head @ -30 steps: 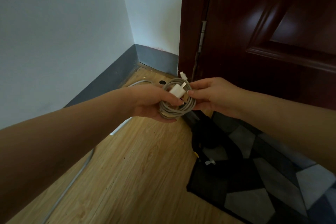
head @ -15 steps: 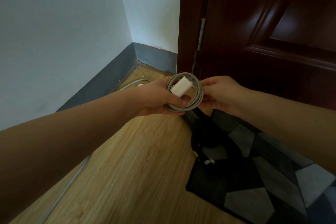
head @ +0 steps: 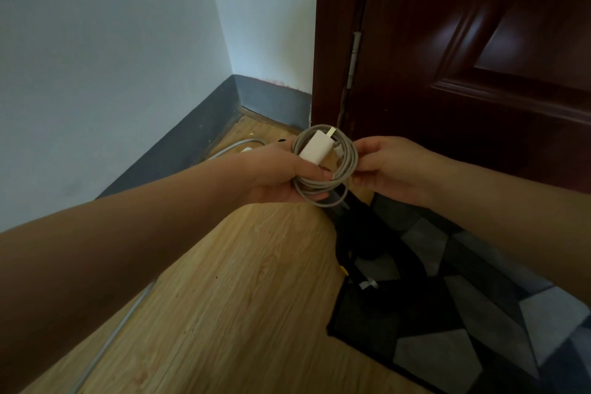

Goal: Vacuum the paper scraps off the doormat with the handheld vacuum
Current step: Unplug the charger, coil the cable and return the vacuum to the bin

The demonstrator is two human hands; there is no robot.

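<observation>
Floor: light wood-plank floor point(head: 230, 297); one open strip between grey skirting and mat edge.
Door: one dark red-brown panelled door point(head: 463, 57), shut, at the mat's far edge.
Doormat: one black-and-grey geometric doormat point(head: 447, 345), lower right; one white paper scrap point(head: 368, 284) on it near its left edge.
Hands: left hand point(head: 281, 173) grip holds coiled grey cable with white charger block point(head: 323, 160); right hand point(head: 387, 166) grip pinches the coil's right side.
Vacuum: black shape on mat under the hands; too dark to tell.

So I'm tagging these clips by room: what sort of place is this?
Most likely a home entryway: a dark red-brown wooden door, a grey-and-black geometric doormat in front of it, and light wood-look plank flooring meeting a grey skirting board.
</observation>
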